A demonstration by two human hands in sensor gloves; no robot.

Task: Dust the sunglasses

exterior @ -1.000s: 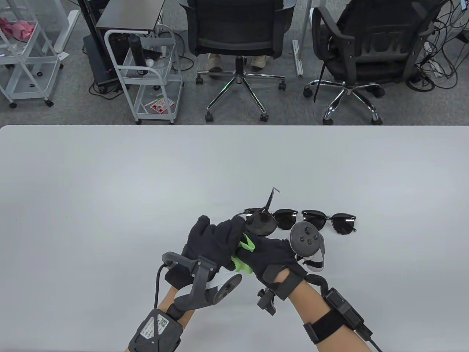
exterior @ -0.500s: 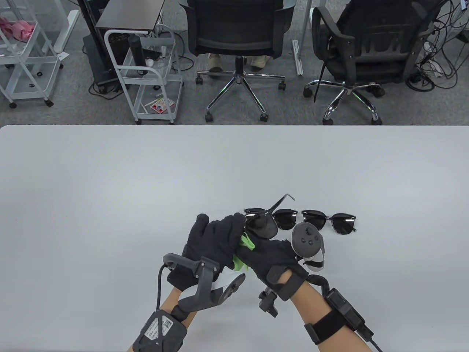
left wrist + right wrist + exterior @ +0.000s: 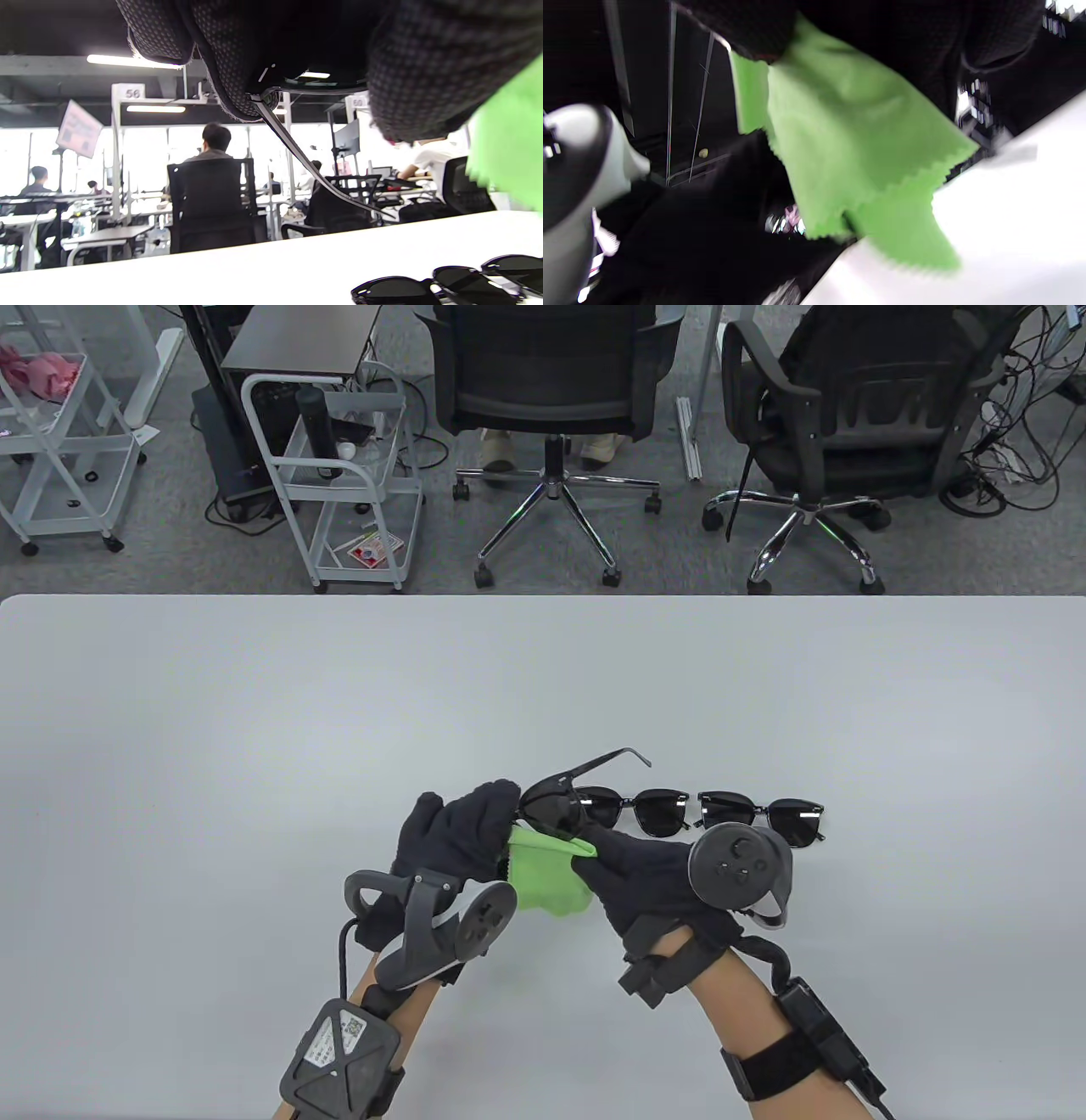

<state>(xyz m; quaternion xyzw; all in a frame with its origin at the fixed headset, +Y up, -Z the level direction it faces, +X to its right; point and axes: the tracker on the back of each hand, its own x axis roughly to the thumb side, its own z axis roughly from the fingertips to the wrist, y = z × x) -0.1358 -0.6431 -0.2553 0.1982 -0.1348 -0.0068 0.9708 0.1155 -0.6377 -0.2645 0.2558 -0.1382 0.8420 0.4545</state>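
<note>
Fingers, left: my left hand (image 3: 454, 836) has its fingers (image 3: 488, 806) curled round one end of the held sunglasses (image 3: 556, 806), clamped on the frame up off the surface (image 3: 254, 712).
Fingers, right: my right hand (image 3: 645, 874) pinches the green cloth (image 3: 543, 874) against the lower rim of the held lens; the rest of the cloth hangs between my two hands.
Held pair: its lens sits just past my left fingertips, and one temple arm (image 3: 607, 761) juts up and away to the right.
Other pairs: two more sunglasses lie flat just beyond my right fingers, side by side, the nearer pair (image 3: 636, 808) close behind the held lens and the farther pair (image 3: 764, 817) to the right of it.
Left wrist view: shows the temple arm (image 3: 305, 161) slanting down from under my gloved fingers (image 3: 237, 72), a corner of the cloth (image 3: 509, 144) at the right edge, and the resting pairs (image 3: 445, 286) low on the surface; the table view shows none of that underside.
Right wrist view: blurred; the cloth (image 3: 857, 144) with its zigzag edge fills the middle, my glove dark above it, no lens to be made out.
In the way: the tracker (image 3: 741, 865) on my right hand covers part of the farther pair from above.
Beyond the surface: two office chairs (image 3: 551, 407) and a white cart (image 3: 339, 475) on the carpet.
</note>
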